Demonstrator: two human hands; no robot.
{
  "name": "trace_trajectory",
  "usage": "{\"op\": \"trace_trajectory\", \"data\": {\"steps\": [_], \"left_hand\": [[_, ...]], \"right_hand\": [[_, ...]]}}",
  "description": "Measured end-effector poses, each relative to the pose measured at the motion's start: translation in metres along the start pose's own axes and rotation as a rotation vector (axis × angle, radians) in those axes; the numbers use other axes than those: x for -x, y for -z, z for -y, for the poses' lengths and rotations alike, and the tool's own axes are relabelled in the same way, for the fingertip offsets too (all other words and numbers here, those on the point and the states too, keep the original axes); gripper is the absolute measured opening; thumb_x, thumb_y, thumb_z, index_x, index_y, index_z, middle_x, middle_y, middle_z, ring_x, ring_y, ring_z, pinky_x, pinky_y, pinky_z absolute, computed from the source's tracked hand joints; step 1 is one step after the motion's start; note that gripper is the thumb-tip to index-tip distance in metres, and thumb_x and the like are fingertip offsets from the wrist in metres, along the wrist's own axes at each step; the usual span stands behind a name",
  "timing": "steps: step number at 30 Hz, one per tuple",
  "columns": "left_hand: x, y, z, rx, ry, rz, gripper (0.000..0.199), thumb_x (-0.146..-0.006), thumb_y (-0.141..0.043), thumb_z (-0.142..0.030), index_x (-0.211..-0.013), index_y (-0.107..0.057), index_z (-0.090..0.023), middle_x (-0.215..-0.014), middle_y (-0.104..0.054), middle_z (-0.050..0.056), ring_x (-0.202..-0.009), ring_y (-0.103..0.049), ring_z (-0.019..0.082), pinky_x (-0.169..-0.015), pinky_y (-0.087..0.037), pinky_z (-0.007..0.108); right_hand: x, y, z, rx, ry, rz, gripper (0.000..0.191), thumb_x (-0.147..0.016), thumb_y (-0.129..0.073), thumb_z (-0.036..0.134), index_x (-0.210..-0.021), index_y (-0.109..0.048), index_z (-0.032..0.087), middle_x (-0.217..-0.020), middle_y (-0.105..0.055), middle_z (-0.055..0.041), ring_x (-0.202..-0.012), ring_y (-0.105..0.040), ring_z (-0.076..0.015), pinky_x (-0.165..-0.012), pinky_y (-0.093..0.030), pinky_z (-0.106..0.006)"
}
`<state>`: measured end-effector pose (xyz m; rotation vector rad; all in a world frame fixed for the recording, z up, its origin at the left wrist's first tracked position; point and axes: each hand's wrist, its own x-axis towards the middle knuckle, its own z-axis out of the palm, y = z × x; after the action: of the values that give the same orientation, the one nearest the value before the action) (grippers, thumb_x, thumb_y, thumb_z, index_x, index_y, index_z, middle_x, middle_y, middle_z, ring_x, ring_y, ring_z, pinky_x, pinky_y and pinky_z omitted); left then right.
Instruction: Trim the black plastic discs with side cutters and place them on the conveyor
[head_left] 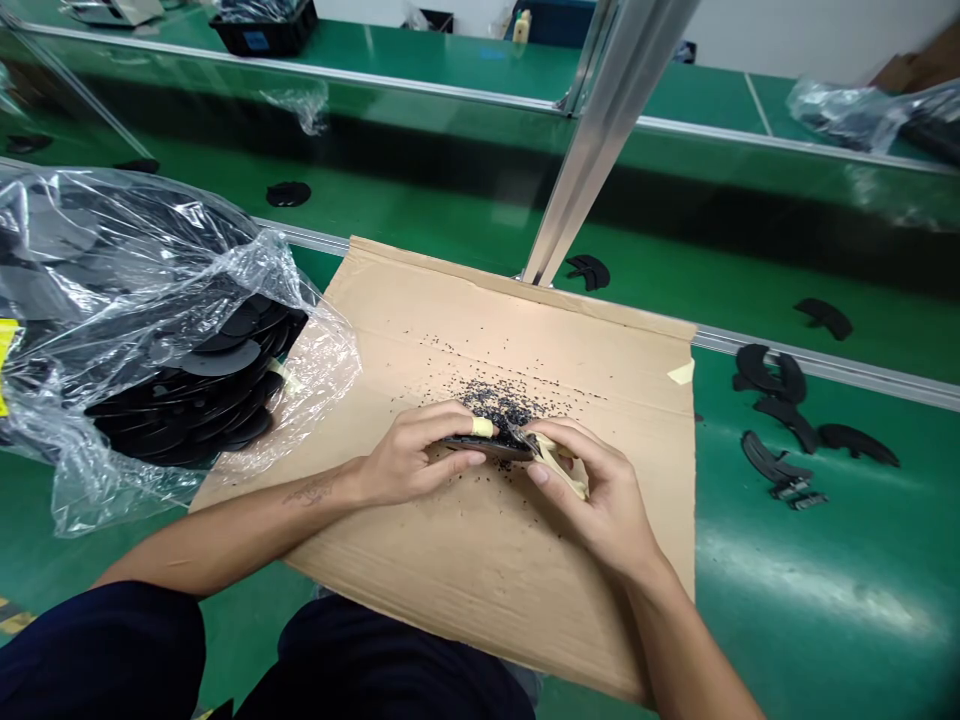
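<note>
My left hand is closed on the edge of a flat black plastic part, thumb below and fingers above. Pale yellow tape wraps one of its fingertips. In my right hand is a pair of nippers with pale yellow handles, its metal jaws at the right end of the black part. Whether the jaws are closed on the part I cannot tell. Just beyond my hands, many tiny black bits lie heaped and scattered on a cardboard sheet.
To the left, a clear plastic bag spills stacked black discs onto the cardboard. Several curved black pieces lie on the green table at right. A metal post rises behind the cardboard. A black bin stands farther back.
</note>
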<state>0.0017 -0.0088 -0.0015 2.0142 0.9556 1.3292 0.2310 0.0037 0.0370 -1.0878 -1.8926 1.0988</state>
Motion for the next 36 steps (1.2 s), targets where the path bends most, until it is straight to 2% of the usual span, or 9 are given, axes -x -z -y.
{"op": "trace_trajectory", "data": {"steps": [28, 36], "left_hand": [[0.0001, 0.0001, -0.0007, 0.002, -0.011, -0.008, 0.024, -0.091, -0.069, -0.023, -0.113, -0.069, -0.014, -0.092, -0.072, 0.009, -0.086, -0.067, 0.016, -0.074, -0.059, 0.03], [-0.0026, 0.0028, 0.0003, -0.005, -0.028, -0.054, 0.025, -0.091, -0.062, -0.011, -0.114, -0.07, -0.016, -0.096, -0.07, 0.008, -0.088, -0.066, 0.015, -0.074, -0.057, 0.028]], "right_hand": [[0.0001, -0.0002, -0.0002, 0.01, 0.015, 0.003, 0.023, -0.09, -0.065, 0.034, -0.111, -0.069, 0.026, -0.103, -0.07, -0.0051, -0.082, -0.061, -0.018, -0.068, -0.047, -0.032], [-0.0009, 0.0039, -0.0019, 0.05, 0.031, -0.017, 0.022, -0.09, -0.065, 0.032, -0.11, -0.069, 0.025, -0.102, -0.071, -0.005, -0.082, -0.062, -0.0178, -0.068, -0.05, -0.031]]}}
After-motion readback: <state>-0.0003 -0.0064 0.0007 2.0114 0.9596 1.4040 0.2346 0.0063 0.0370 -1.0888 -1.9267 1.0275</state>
